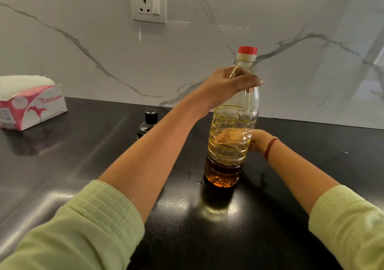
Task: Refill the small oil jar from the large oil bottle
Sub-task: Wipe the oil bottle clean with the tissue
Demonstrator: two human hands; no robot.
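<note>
Oil bottle (232, 128) upright, left hand (226, 86) gripping high, right hand (258, 140) holding lower.

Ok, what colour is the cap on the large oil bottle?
The cap of the large oil bottle is red; head view shows it clearly.

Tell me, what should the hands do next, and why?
Probably unscrew the red cap: it is still on the large oil bottle, so no oil can pour. The left hand grips the bottle's shoulder just below it and the right hand holds its side. The small oil jar also has its black lid on.
</note>
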